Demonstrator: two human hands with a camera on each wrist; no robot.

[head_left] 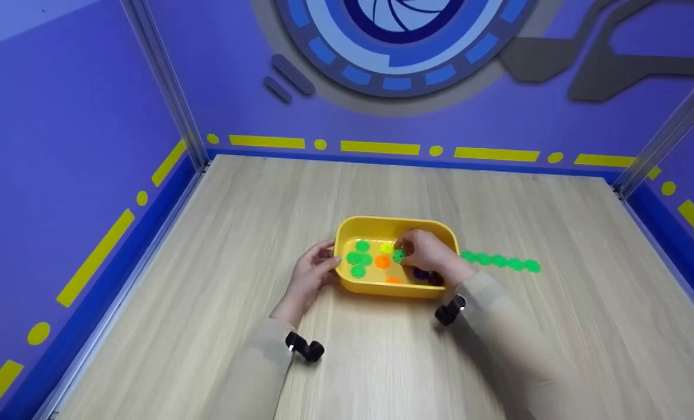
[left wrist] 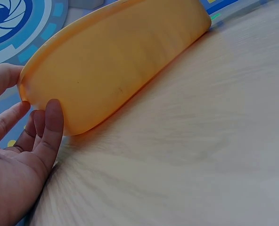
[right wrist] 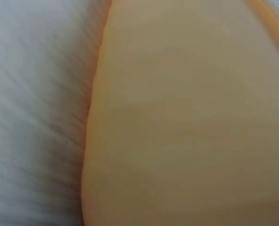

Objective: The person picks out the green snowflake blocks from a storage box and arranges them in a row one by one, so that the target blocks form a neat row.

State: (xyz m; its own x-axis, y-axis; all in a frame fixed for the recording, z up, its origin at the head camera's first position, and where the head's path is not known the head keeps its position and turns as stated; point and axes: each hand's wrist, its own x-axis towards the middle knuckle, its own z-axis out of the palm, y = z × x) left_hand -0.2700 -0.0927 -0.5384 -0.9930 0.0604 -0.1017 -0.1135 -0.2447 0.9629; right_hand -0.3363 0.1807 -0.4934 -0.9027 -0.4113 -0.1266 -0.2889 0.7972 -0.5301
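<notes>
A yellow plastic bin (head_left: 396, 289) stands on the table. My left hand (head_left: 310, 274) grips its left end, thumb at the rim; in the left wrist view fingers of that hand (left wrist: 24, 155) touch the outer wall. Inside the bin my right hand (head_left: 430, 252) pinches a green flower-shaped disc (head_left: 399, 256). Several loose green discs (head_left: 358, 271) lie at the bin's left, with an orange disc (head_left: 382, 261) and a yellow disc (head_left: 387, 248) nearer the middle. Dark pieces (head_left: 421, 274) are partly hidden under the right hand. The right wrist view shows only the bin's outer wall (right wrist: 186, 113) and tabletop.
A straight row of joined green discs (head_left: 500, 261) lies on the wooden table (head_left: 253, 233) just right of the bin. Blue-purple panels (head_left: 230, 87) with yellow markings enclose the back and sides.
</notes>
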